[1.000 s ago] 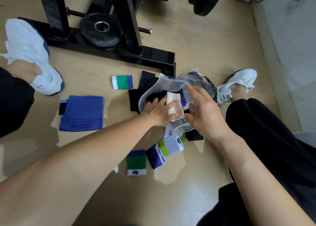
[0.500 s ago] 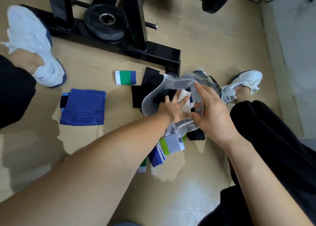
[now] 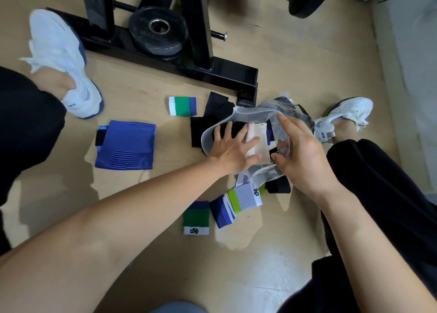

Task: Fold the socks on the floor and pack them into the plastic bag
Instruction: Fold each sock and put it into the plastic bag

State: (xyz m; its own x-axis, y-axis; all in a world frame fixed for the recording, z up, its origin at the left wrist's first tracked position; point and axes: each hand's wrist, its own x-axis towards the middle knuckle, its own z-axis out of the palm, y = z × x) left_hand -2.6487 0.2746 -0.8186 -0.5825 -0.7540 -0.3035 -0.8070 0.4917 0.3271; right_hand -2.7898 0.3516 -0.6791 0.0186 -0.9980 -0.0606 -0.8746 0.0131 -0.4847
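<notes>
The sock is seen inside the bag, long axis pointing away from the person. It is pressed under the left hand, fingers spread straight. The bag's film is pinched open by the right hand, just beside.

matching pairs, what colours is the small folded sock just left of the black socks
White, green and blue bands on the folded sock, clearest in the head view.

Plastic bag: dark contents past the white sock indistinct.
Right hand: whether it pinches the clear film, unclear.
Black socks: partly under the bag.
Black frame: cut off by top edge.
</notes>
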